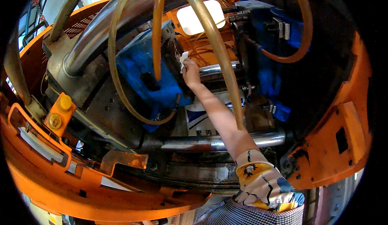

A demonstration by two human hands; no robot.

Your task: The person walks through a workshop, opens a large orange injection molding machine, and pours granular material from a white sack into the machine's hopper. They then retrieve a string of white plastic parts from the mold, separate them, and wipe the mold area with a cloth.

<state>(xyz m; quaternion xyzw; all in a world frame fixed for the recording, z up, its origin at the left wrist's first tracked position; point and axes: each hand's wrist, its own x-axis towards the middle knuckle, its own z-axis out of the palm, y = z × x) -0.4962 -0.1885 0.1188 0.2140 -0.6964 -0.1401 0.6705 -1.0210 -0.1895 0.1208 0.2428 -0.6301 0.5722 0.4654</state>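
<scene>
My right hand (191, 73) reaches far into the machine with the arm stretched out. Its fingers are closed on a crumpled white wiping cloth (184, 60). The cloth is up against the dark inner face of the left blue mould half (135, 65); exactly how much of it touches is hard to tell. Opposite, across a gap, stands the right blue mould half (271, 73). A printed white sack (202, 116) lies below my forearm, between the two halves. My left hand is out of sight.
Clear, yellowish hoses (218, 43) hang in front of and around my arm. Polished steel bars (184, 145) cross below and above. An orange machine frame (101, 202) curves round the near side, with a yellow-knobbed box (60, 114) at left. Thin orange hoses (204, 55) lie behind.
</scene>
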